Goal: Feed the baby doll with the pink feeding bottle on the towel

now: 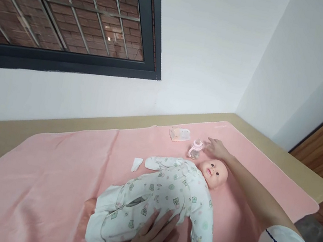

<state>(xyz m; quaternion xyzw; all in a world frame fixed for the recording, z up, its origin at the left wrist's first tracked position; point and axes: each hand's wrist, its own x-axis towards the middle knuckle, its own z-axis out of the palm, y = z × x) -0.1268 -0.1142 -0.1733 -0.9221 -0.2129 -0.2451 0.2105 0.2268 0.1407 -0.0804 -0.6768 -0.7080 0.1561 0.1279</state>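
A baby doll (166, 183) in white printed clothes lies on its back, head to the right and bare feet to the left. My left hand (155, 233) rests with fingers spread on the side of its clothed body. Beyond the doll's head, my right hand (216, 147) reaches out, open, its fingers extended just right of a small baby bottle (195, 149) with a pink-and-white top and handles. Whether the fingertips touch the bottle I cannot tell. Nothing shows inside either hand.
A pink mat (63, 170) covers most of a wooden platform (136, 124) against a white wall. A clear package (180, 134) lies behind the bottle. Near the doll's sleeve lies a small white piece (137, 164). A barred window (74, 11) is at upper left.
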